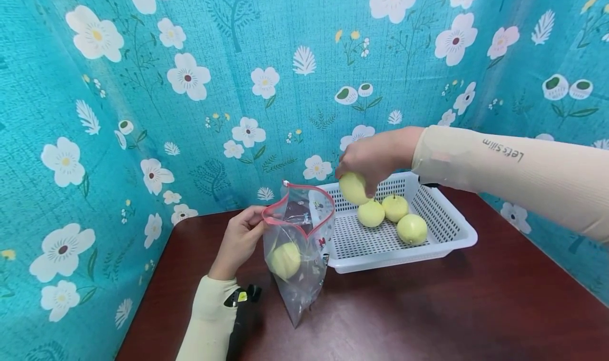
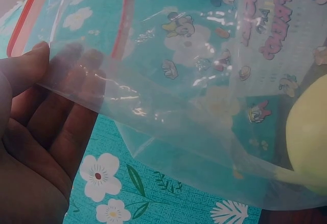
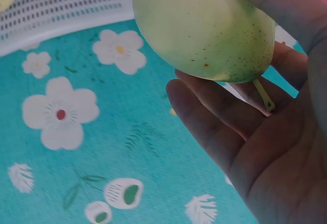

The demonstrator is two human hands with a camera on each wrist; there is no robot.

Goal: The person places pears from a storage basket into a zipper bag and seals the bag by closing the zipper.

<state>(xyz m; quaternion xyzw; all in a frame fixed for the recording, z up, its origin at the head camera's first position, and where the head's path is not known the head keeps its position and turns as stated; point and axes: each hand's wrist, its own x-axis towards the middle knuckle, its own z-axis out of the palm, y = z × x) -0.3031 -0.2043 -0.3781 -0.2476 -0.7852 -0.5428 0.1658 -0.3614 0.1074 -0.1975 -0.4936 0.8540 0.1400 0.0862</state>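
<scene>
A clear zip bag [image 1: 304, 276] with a red-edged mouth and printed cartoon figures hangs upright over the table, its mouth open. My left hand [image 1: 241, 239] pinches the bag's rim on its left side, thumb in front, as the left wrist view shows too. Inside the bag lies one yellow-green pear [image 1: 285, 260]. Above the white basket, my right hand [image 1: 376, 155] grips another pear [image 1: 353, 188] from above. In the right wrist view that pear [image 3: 204, 29] sits between thumb and fingers, its stem toward the palm.
A white perforated plastic basket [image 1: 457, 239] stands right of the bag with three pears in it, one of them a pear [image 1: 412, 229] at the front. Dark red-brown tabletop [image 1: 404, 313] spreads below. A blue flowered cloth [image 1: 285, 123] hangs behind and at the sides.
</scene>
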